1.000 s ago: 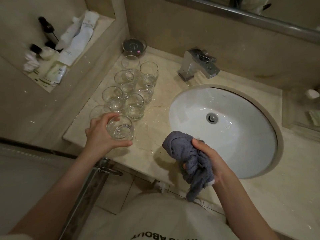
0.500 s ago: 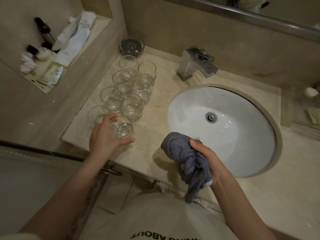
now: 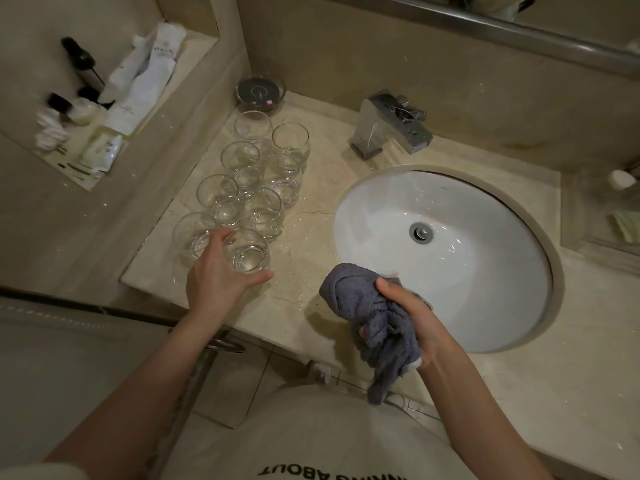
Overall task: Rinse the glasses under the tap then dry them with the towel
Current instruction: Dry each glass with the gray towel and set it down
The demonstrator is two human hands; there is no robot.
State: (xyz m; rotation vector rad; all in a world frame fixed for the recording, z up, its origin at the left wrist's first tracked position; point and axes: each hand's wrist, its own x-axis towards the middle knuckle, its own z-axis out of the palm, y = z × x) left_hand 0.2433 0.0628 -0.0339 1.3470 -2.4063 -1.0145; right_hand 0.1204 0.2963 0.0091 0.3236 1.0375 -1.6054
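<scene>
Though wet — round clear glass [image 3: 246, 254], nubby towel [image 3: 377, 323]

Glasses [image 3: 258, 174] clustered on counter [image 3: 311, 237], L of sink [image 3: 446, 258]. Tap [image 3: 391, 128] behind sink. Dish [image 3: 260, 93] behind glasses, at back wall. Nearest glass [image 3: 247, 252] at front edge, under L hand [image 3: 218, 278]. Towel [image 3: 377, 327] in R hand [image 3: 412, 313], over sink's front-L rim.
</scene>
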